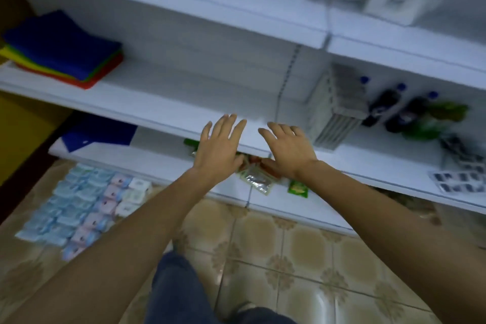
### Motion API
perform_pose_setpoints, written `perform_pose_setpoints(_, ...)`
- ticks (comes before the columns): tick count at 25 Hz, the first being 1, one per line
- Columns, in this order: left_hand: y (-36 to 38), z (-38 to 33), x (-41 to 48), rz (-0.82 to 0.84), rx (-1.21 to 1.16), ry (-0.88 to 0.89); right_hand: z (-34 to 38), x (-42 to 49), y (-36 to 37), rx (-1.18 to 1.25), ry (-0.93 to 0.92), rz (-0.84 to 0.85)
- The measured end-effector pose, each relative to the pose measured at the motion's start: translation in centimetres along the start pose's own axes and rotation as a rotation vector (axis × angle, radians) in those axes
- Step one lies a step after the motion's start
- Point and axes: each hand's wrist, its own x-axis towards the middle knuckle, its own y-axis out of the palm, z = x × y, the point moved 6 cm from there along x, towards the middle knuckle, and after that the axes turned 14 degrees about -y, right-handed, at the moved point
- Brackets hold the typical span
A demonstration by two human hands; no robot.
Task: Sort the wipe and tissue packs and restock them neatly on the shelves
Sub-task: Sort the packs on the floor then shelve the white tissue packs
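Shop corner with white shelves (147,105) over a tan patterned tile floor (289,258), and the whole shot is a bit blurry. In the head view the person faces the shelves with both bare arms stretched forward. The left hand (219,148) and right hand (289,150) are side by side in front of the middle shelf's front edge. Both are palm down with fingers straight and spread, holding nothing. Can't tell if they actually touch the edge.

The packs (79,205) are down on the floor at lower left, laid out in tidy rows just beside the bottom shelf. Pale blue ones are on the left, pinkish ones next, and a few white ones on the right.

Just below the hands, on the lower shelf, is a loose pile of sachets (256,179), green and silvery. Folded cloths (65,50) in blue, green, yellow and red sit stacked on the middle shelf at far left. Dark bottles (394,108) with blue caps stand on the right, next to a grey ribbed stack (336,108). Labels are too blurry to read.
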Motion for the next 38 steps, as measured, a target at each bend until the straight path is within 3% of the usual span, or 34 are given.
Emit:
perform_pose_setpoints(7,-9.8,-14.7,5.7,-0.217,-0.031,0.280,-11.3,-8.2,-9.3,-0.046,0.186,-0.318)
perform_pose_setpoints(10,-12.4,-18.0,9.5,-0.287,-0.117,0.329,-15.4,-8.9,-13.8,-0.010,0.262,-0.554)
perform_pose_setpoints(13,-13.8,-20.8,14.4,-0.322,-0.163,0.328,-20.0,-9.3,-17.0,-0.034,0.328,-0.660)
perform_pose_setpoints(19,-13.5,-28.5,24.4,-0.260,-0.186,0.376,-29.7,-9.0,-18.0,-0.231,0.381,-0.497)
perform_pose_setpoints(26,-13.0,-37.1,33.8,-0.215,-0.051,0.544,-37.2,-9.6,-15.8,-0.246,0.541,-0.449)
perform_pose_setpoints(29,-10.9,-38.0,36.4,-0.106,0.004,0.476,-39.8,-10.0,-14.7,-0.226,0.595,-0.450)
perform_pose_setpoints(34,-8.1,-36.7,33.9,-0.430,-0.015,0.505,-43.6,-8.2,-13.5,-0.089,0.680,-0.565)
perform_pose_setpoints(38,-9.0,-35.2,33.2,-0.528,-0.115,0.482,-47.0,-4.6,-14.7,0.097,0.677,-0.697)
